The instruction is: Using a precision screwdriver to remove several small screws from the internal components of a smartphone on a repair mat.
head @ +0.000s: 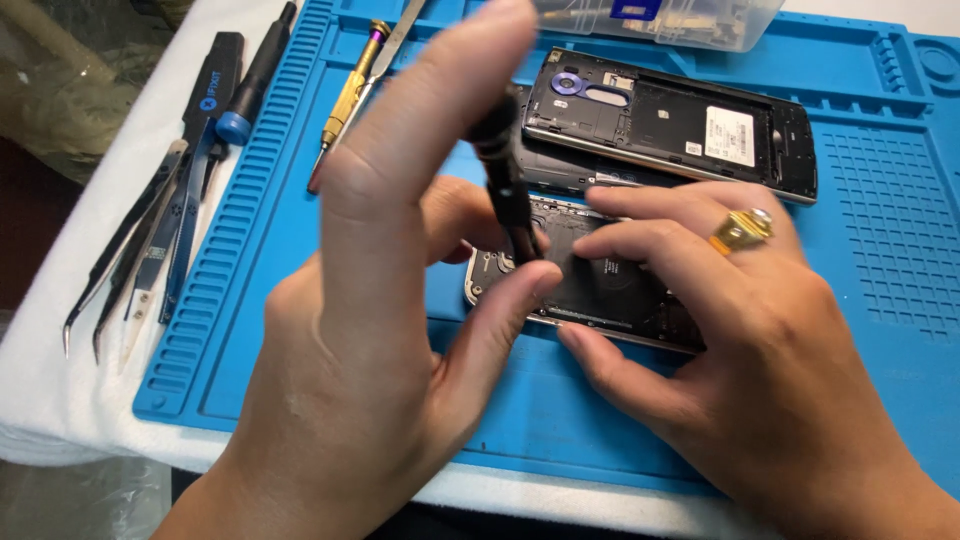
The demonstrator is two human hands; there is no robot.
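Observation:
My left hand holds a small black screwdriver upright, its top under my index fingertip and its shaft pinched by thumb and fingers. The tip stands on the upper left corner of an opened phone lying on the blue work mat. My right hand, with a gold ring on one finger, presses down on that phone, fingers spread across its dark inner plate and thumb on its near edge. A second opened phone lies just behind.
Black tweezers, a blue-tipped black screwdriver and other slim tools lie on the white cloth at left. A gold-handled screwdriver rests on the mat. A clear plastic box stands at the back edge.

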